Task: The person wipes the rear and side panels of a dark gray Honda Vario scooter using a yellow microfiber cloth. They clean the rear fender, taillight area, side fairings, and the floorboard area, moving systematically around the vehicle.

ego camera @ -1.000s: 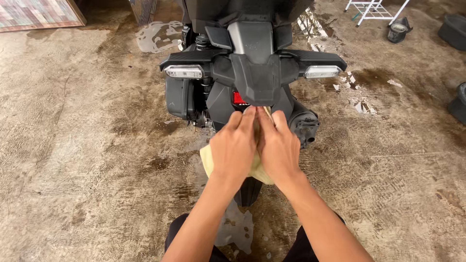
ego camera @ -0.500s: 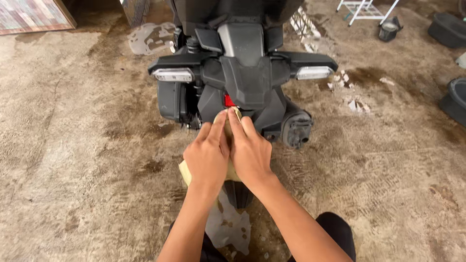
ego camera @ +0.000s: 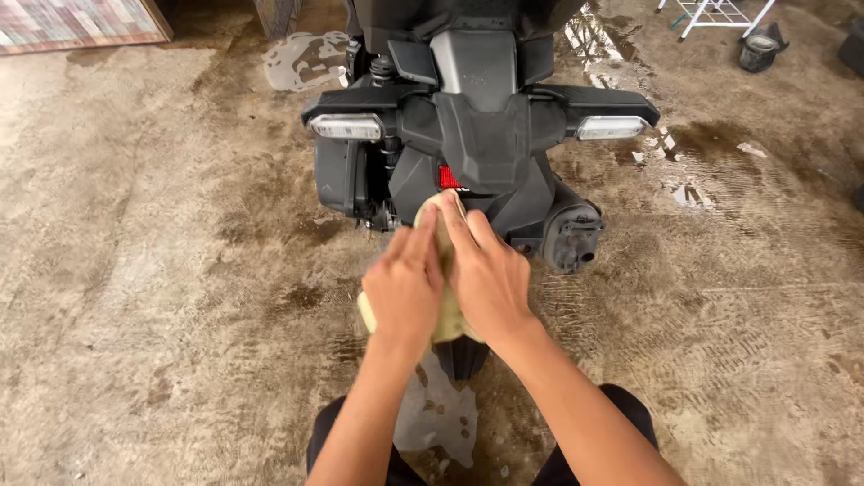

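The rear of a black motorcycle (ego camera: 481, 135) fills the top middle of the head view, with a clear turn signal on each side and a small red reflector (ego camera: 448, 177). My left hand (ego camera: 405, 288) and my right hand (ego camera: 486, 274) lie side by side, both pressing a pale yellow cloth (ego camera: 434, 220) flat against the black rear fender, just below the reflector. The cloth pokes out between my fingertips and under my wrists. My fingers are stretched forward, lying flat on the cloth.
Wet, stained concrete floor (ego camera: 162, 270) surrounds the bike, with puddles at the upper right. The exhaust end (ego camera: 571, 238) sticks out right of my hands. A white rack's legs (ego camera: 711, 13) and a dark pot (ego camera: 758, 49) stand far right.
Both hands with the cloth slid slightly down and left on the fender, from over the reflector to just below it; the camera view shifted a little.
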